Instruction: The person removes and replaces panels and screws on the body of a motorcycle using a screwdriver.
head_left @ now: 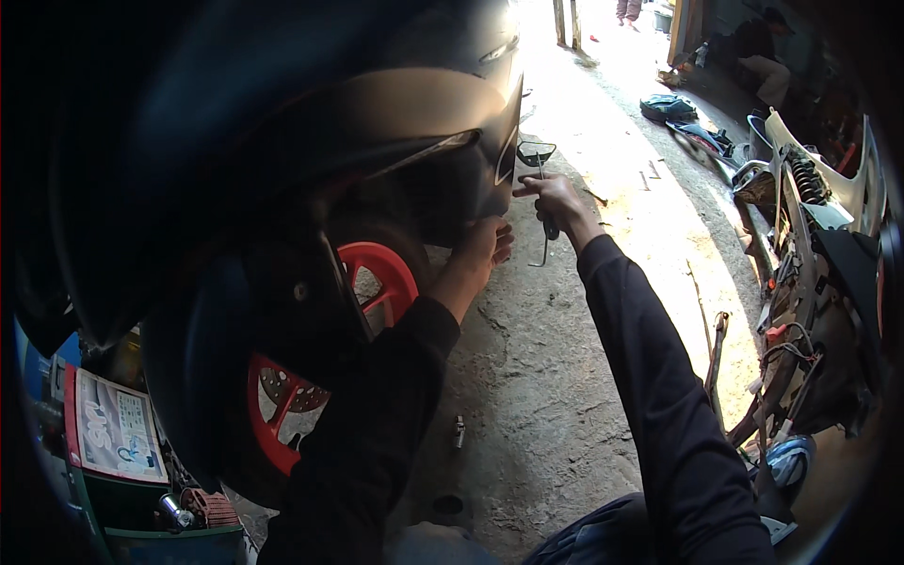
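Observation:
A dark motor scooter (405, 104) with a red front wheel (377, 268) fills the left and middle of the view. My left hand (485, 247) is at the lower edge of its body panel, its fingers slightly curled and apart, with nothing visible in them. To the right of that panel, my right hand (562, 204) is closed around a thin metal rod tool (544, 249) with a bent lower end. Its forefinger points toward the panel. Just beyond the hand is a dark-framed, mirror-like piece (536, 151). Whether the tool touches the scooter cannot be made out.
A small metal socket (460, 433) lies on the rough concrete floor (537, 377). Removed scooter parts and wiring (796, 339) are piled along the right. At lower left stands a green toolbox (104, 508) with a printed panel (118, 428). A person (765, 56) sits at far right.

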A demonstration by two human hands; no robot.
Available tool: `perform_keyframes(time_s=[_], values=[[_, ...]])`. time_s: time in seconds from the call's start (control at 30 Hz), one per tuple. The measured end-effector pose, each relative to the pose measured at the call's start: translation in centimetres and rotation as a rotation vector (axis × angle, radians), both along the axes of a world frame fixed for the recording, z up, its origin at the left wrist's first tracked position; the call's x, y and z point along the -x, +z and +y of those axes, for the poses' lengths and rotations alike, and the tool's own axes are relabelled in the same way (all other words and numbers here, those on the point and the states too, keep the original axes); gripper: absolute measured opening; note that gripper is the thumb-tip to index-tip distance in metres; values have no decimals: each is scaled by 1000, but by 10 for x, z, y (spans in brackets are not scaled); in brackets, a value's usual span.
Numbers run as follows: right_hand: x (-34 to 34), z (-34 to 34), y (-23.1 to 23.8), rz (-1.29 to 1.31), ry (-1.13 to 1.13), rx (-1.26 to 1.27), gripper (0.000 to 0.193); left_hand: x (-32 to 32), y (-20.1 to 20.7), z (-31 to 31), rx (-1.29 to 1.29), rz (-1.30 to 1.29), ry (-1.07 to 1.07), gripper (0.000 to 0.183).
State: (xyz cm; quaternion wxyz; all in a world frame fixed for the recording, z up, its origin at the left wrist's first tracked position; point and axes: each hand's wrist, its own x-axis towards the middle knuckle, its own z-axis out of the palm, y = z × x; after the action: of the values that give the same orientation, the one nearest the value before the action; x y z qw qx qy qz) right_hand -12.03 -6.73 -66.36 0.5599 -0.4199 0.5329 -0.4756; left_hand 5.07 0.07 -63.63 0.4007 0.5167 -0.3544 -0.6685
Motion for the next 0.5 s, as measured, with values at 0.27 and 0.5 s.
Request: perform_keyframes(time_s=[0.27,0.5], values=[[6,67,16,209,19,-99,25,-2,4,29,2,-5,-27,9],[-31,138,105,233,220,-193,22,-15,44,82,-22,-38,-89,27]])
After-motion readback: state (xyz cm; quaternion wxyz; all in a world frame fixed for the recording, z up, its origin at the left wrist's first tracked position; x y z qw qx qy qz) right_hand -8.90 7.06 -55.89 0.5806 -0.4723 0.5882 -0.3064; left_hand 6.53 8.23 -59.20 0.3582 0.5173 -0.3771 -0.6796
